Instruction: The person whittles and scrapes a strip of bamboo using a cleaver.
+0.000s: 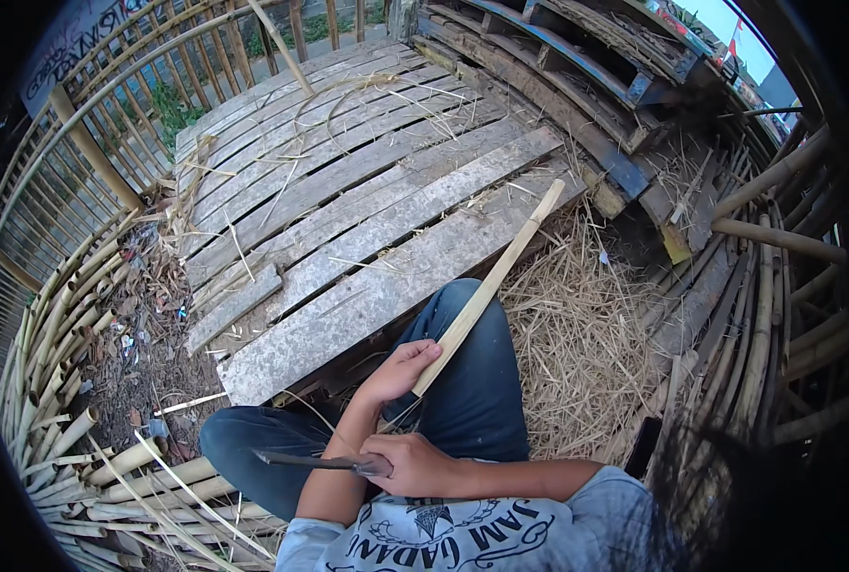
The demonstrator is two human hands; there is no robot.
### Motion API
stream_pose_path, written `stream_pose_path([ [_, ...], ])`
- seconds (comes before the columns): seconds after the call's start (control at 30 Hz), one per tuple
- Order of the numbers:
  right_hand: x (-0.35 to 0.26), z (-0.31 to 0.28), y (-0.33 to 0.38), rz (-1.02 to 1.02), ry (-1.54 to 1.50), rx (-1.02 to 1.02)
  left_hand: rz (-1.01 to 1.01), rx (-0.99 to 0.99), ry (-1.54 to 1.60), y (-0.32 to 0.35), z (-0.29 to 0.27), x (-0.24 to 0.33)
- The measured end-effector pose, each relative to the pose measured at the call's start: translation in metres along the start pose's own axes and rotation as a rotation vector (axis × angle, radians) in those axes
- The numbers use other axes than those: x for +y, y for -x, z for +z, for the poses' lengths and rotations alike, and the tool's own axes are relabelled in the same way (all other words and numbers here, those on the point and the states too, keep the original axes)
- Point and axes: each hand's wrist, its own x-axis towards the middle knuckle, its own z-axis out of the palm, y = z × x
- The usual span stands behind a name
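**Bamboo strip in left hand, knife in right; shirt print and graffiti in view**

Text first: the light blue T-shirt (386, 545) is carrying dark printed capitals arching round a central emblem, with curling flourishes beside them. Graffiti (67, 57) in dark letters is covering a pale wall at upper left, partly hidden by the bamboo fence (210, 52). Signage beyond the pallets is showing too small to read.

Workpiece: the bamboo strip (486, 291) is looking long, flat, narrow and nearly straight; pale tan, with a faint darker band crossing near its far end. It is slanting up and right over the right leg of the blue jeans (477, 410), its far end reaching over the edge of the slatted wooden platform (282, 348). Can't tell if it is touching the leg.

Left hand (405, 367) is clamping the strip near its lower end, thumb on top. Right hand (410, 465) is closing round the handle of a knife (305, 461); the dark blade is pointing left, crossing above the left forearm in view. Gap there: can't tell.

Around: straw-like shavings (577, 343) are piling right of the leg; bamboo poles (143, 481) are lying at lower left; blue-edged pallets (577, 71) are stacking up at upper right.
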Motion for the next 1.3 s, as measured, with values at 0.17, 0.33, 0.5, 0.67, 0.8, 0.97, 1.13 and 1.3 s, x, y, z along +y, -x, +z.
stream_pose_path([
  [0.17, -0.009, -0.085, 0.016, 0.146, 0.104, 0.394, 0.013, -0.010, -0.013, 0.008, 0.007, 0.013],
  [0.33, -0.022, -0.202, 0.050, 0.286, 0.677, 0.928, -0.011, -0.143, 0.234, 0.024, 0.002, 0.029],
  [0.5, -0.023, -0.230, 0.070, 0.220, 1.071, 1.125, 0.066, -0.260, 0.527, 0.040, 0.019, 0.063],
  [0.67, -0.038, -0.195, 0.020, 0.269, 0.387, 0.919, 0.163, -0.361, 0.323, 0.049, 0.028, 0.087],
  [0.8, -0.008, -0.188, -0.023, 0.047, 0.400, 0.881, 0.128, -0.297, 0.205, 0.046, 0.023, 0.101],
  [0.97, 0.001, -0.202, -0.052, 0.093, 0.402, 0.948, 0.190, -0.338, 0.145, 0.044, 0.007, 0.108],
  [1.13, 0.026, -0.214, -0.040, 0.378, -0.171, 0.792, 0.164, -0.279, 0.004, 0.039, -0.005, 0.117],
  [1.3, 0.035, -0.209, -0.036, 0.255, -0.924, 0.643, 0.095, -0.160, 0.027, 0.043, -0.020, 0.136],
])
